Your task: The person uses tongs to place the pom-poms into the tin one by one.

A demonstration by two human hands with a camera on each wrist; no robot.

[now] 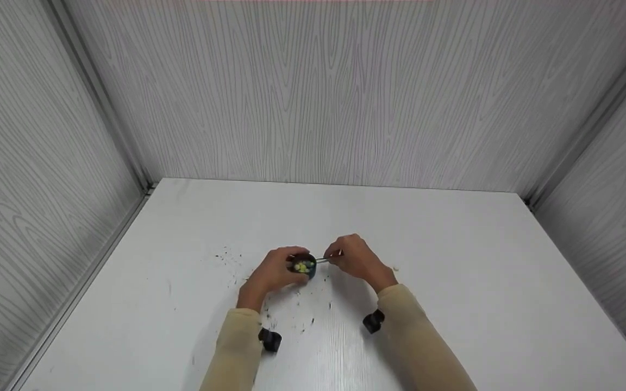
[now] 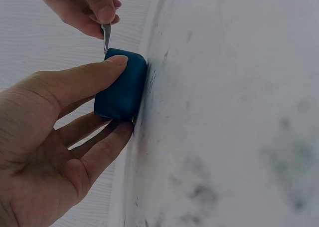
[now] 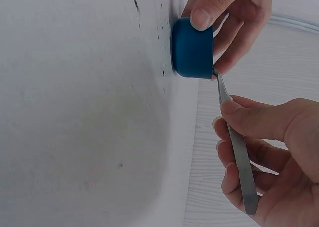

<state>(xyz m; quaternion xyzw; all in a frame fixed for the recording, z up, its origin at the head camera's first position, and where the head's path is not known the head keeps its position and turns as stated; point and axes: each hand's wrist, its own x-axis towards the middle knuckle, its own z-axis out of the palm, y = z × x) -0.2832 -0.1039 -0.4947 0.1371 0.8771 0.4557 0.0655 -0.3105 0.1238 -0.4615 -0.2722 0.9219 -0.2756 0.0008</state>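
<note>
My left hand [image 1: 276,270] grips a small blue cup [image 3: 193,51] from the side, thumb on the near wall and fingers around the far side. The cup stands upright on the white table. Inside it, in the head view, lie yellow-green pieces [image 1: 302,267] against a dark interior. My right hand [image 1: 356,256] pinches silver bent-tip tweezers [image 3: 240,159] between thumb and fingers. Their tips reach over the cup's rim and are hidden inside it. In the left wrist view, the tweezers [image 2: 106,36] meet the rim just beyond my left thumb.
Dark crumbs [image 1: 313,321] are scattered on the white table [image 1: 454,271] around the cup and to its left. One pale speck [image 1: 396,269] lies beside my right wrist. Grey wood-grain panels [image 1: 318,92] enclose the back and both sides.
</note>
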